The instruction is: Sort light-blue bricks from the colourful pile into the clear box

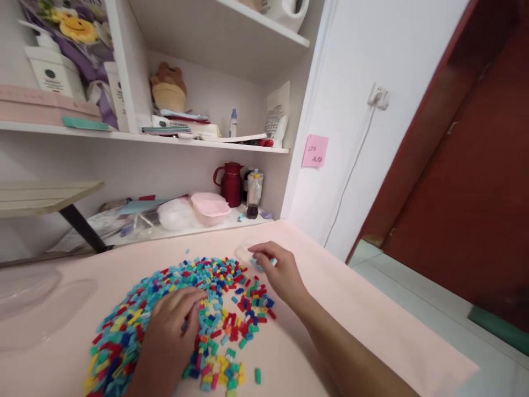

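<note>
A wide heap of small coloured plastic bricks (173, 292) in red, blue, teal, yellow and orange lies spread on a pale pink tabletop (351, 320). My left hand (171, 331) rests palm down on the heap, fingers curled onto the pieces. My right hand (279, 270) reaches past the heap's far right edge. Its fingertips are pinched over a small clear dish (248, 251) that holds a few light blue pieces.
Clear plastic trays (37, 303) lie at the table's left. Behind it, white shelves hold a pink lidded bowl (210, 208), a red jug (230, 183), a small bottle (253, 196) and papers. A pink sticky note (314, 150) hangs on the wall; a red door stands right.
</note>
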Demonstrator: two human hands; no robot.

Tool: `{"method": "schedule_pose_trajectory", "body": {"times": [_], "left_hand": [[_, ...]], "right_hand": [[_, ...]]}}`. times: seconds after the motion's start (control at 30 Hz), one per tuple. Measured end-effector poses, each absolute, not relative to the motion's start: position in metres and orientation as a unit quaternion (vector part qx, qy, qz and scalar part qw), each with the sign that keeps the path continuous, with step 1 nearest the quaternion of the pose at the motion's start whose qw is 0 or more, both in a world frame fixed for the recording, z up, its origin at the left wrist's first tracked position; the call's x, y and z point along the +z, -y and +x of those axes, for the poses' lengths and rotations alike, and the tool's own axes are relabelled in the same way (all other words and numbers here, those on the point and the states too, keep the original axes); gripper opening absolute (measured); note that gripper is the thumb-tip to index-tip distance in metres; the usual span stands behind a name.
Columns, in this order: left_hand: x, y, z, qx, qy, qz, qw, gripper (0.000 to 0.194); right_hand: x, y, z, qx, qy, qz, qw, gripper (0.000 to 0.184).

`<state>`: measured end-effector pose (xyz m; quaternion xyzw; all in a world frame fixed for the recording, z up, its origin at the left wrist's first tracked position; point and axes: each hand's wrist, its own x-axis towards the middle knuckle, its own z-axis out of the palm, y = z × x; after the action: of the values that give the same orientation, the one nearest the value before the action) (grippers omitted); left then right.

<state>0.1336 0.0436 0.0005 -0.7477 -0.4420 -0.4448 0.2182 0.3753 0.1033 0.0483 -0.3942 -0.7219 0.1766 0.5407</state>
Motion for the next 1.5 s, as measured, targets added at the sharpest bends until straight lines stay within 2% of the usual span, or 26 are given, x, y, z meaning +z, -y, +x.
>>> {"method": "schedule_pose_trajectory", "body": {"times": [0.1, 0.2, 0.33, 0.47, 0.8, 1.0, 1.2, 1.5], "left_hand": [[0.002, -0.042, 0.135, -0.437, 0.453, -0.75, 0.204, 0.02], [0.004, -0.04, 0.137, -0.438, 0.458, -0.747, 0.199, 0.02], [0.006, -0.038, 0.137, -0.438, 0.459, -0.746, 0.201, 0.02], [0.006, -0.038, 0.137, -0.429, 0.471, -0.748, 0.185, 0.02], [0.006, -0.036, 0.139, -0.431, 0.48, -0.744, 0.174, 0.023], [0.006, -0.035, 0.14, -0.44, 0.472, -0.743, 0.177, 0.022], [0.005, -0.034, 0.141, -0.442, 0.48, -0.739, 0.167, 0.024], [0.006, -0.035, 0.141, -0.444, 0.478, -0.741, 0.159, 0.023]], "right_hand": [[0.037, -0.093, 0.356, 0.172, 0.822, -0.339, 0.424, 0.025], [0.022, -0.087, 0.341, 0.168, 0.87, -0.31, 0.345, 0.024], [0.014, -0.083, 0.332, 0.155, 0.892, -0.309, 0.291, 0.013], [0.018, -0.084, 0.336, 0.144, 0.899, -0.324, 0.259, 0.02], [0.014, -0.093, 0.345, 0.121, 0.864, -0.415, 0.258, 0.036], [0.015, -0.088, 0.339, 0.151, 0.859, -0.406, 0.273, 0.022], [0.011, -0.089, 0.336, 0.153, 0.867, -0.405, 0.245, 0.018], [0.014, -0.088, 0.335, 0.194, 0.862, -0.384, 0.268, 0.014]]}}
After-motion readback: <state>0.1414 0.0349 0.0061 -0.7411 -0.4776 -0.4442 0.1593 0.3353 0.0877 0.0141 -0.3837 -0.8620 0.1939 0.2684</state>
